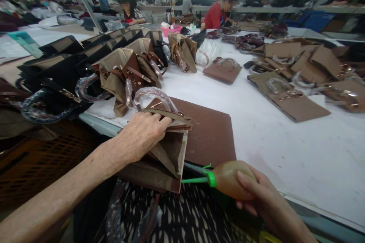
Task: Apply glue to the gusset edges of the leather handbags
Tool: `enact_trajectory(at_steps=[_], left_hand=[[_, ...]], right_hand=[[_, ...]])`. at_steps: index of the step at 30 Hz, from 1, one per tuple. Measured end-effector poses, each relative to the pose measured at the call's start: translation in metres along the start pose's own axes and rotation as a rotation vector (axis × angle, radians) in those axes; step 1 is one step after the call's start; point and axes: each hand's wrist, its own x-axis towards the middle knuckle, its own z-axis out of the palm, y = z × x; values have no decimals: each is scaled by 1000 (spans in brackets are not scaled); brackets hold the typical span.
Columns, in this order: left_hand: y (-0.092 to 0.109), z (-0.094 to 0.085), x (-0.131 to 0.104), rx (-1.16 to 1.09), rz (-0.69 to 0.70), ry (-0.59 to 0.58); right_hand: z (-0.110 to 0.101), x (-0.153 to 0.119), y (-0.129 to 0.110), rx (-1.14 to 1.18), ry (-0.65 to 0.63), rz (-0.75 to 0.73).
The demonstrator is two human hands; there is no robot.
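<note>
My left hand (146, 131) is closed over the upper edge of a brown handbag (168, 159), which lies tilted at the table's front edge above my lap. Plastic-wrapped handles stick up behind my fingers and hang down below the bag. In my right hand (259, 186) is a squeeze bottle (235, 179) of amber liquid with a green cap and nozzle. The nozzle's tip is at the bag's pale open edge; whether it touches, I cannot tell. Beyond the bag, a flat brown panel (211, 133) rests on the table.
Unfinished brown bags (122, 72) and black bags (62, 72) stand in rows on the left. Flat tan bags (288, 95) are piled at the right of the white table (285, 159). A pink basket (171, 29) stands farther back, near a person in red (213, 16). An orange crate (57, 155) is low left.
</note>
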Motion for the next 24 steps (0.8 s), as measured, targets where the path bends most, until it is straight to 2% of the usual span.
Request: enact_trajectory(at_steps=[5, 24], left_hand=[[-1, 0, 0, 3, 5, -6], [-3, 1, 1, -17, 9, -2]], right_hand=[[1, 2, 0, 35, 33, 16], [13, -10, -1, 37, -3, 81]])
